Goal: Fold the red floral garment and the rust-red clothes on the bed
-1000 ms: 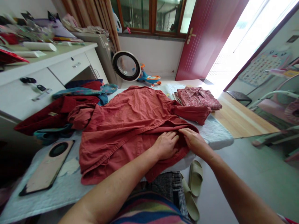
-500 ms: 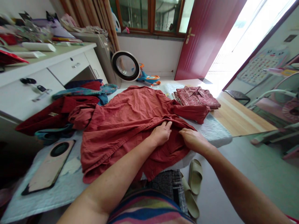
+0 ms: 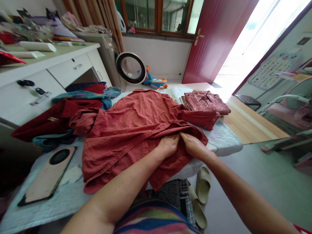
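Note:
A rust-red shirt lies spread over the padded surface in front of me, its collar at the far end and sleeves out to both sides. My left hand is at the near front edge, its fingers tucked under a fold of the cloth and hidden. Close beside it, my right hand is closed on the same front panel, thumb and fingers pinching the fabric. The near hem hangs over the edge toward my lap.
A phone lies on the light-blue quilted cover at left. Crumpled clothes are heaped by the white desk. Folded patterned garments sit at far right. Slippers rest on the floor.
My right hand has moved left, close to my left hand. My left fingers have slid under the fold, which has lifted and bulged at the right.

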Demonstrator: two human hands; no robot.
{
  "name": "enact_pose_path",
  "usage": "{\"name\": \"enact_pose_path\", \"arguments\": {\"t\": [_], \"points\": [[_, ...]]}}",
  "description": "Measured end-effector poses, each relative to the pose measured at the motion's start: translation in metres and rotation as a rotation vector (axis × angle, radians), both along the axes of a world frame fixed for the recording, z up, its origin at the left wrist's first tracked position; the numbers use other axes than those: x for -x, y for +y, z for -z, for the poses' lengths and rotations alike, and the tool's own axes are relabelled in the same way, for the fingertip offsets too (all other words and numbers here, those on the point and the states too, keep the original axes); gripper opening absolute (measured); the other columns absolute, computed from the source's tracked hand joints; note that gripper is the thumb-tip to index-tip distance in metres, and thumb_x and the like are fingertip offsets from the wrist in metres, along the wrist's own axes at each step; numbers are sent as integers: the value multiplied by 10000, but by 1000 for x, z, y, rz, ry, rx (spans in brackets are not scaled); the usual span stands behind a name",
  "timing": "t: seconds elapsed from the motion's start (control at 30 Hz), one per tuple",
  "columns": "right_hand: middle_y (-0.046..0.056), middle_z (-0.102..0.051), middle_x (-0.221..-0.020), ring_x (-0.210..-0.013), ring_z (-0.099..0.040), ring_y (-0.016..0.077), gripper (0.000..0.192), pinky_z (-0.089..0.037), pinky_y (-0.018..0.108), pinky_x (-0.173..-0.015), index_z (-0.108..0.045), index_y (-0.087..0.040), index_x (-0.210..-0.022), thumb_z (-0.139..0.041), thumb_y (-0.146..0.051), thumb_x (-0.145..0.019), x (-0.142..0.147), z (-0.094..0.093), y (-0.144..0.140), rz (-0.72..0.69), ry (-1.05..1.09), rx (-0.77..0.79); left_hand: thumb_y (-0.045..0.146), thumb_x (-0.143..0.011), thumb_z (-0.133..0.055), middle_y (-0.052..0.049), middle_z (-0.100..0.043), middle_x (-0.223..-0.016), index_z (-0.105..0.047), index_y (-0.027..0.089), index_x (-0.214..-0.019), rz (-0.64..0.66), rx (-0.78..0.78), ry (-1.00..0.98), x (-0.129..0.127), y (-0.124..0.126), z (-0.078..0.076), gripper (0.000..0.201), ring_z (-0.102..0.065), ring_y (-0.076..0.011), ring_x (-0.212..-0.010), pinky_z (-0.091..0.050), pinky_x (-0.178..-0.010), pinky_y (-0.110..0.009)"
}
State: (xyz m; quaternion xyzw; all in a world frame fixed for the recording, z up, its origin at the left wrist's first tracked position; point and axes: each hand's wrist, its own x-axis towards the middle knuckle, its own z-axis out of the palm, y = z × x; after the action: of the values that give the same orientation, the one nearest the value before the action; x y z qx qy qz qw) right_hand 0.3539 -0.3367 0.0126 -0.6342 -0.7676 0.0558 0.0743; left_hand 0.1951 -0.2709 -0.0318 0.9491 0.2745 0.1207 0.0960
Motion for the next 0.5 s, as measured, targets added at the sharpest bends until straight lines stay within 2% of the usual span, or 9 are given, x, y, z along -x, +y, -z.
{"name": "enact_pose_path", "arguments": {"t": [0.07, 0.17, 0.3, 0.43, 0.5], "points": [[233, -534, -1379, -1283, -513, 286, 550, -422, 425, -1073, -462, -8, -1392, -348, -61, -857, 8, 5, -8, 11, -105, 35, 215, -977, -324, -137, -534, -1417, -423, 140, -1426, -41, 16, 63, 5, 1, -2, 466, -579, -236, -1213, -444, -1035, -363], [201, -478, -1450, -1338, -456, 305, 546, -423, 439, -1068, -474, -54, -1405, -344, -65, -875, 13, 9, -18, 23, -234, 48, 373, -963, -399, -158, -529, -1420, -364, 139, -1473, -101, 68, 138, 13, 4, -13, 562, -585, -274, -1208, -455, -1014, -386], [210, -456, -1464, -1320, -474, 326, 518, -444, 449, -1033, -481, -45, -1401, -345, -83, -903, 12, 9, -30, 44, -335, 52, 559, -907, -454, -174, -528, -1418, -308, 134, -1505, -113, 145, 201, 20, 8, -23, 748, -536, -313, -1267, -440, -1026, -410], [237, -499, -1418, -1255, -539, 315, 459, -452, 419, -1005, -553, -35, -1323, -372, -89, -905, 12, -4, -41, 55, -406, 91, 568, -908, -457, -180, -560, -1382, -350, 135, -1485, -127, 143, 200, 21, 5, -23, 729, -576, -314, -1220, -455, -1005, -420], [235, -567, -1345, -1180, -594, 302, 405, -461, 409, -982, -617, -53, -1234, -394, -95, -899, 15, -14, -47, 54, -399, 124, 476, -930, -469, -165, -554, -1394, -406, 137, -1450, -104, 71, 128, 22, -4, -21, 623, -563, -291, -1236, -435, -1031, -409]]}}
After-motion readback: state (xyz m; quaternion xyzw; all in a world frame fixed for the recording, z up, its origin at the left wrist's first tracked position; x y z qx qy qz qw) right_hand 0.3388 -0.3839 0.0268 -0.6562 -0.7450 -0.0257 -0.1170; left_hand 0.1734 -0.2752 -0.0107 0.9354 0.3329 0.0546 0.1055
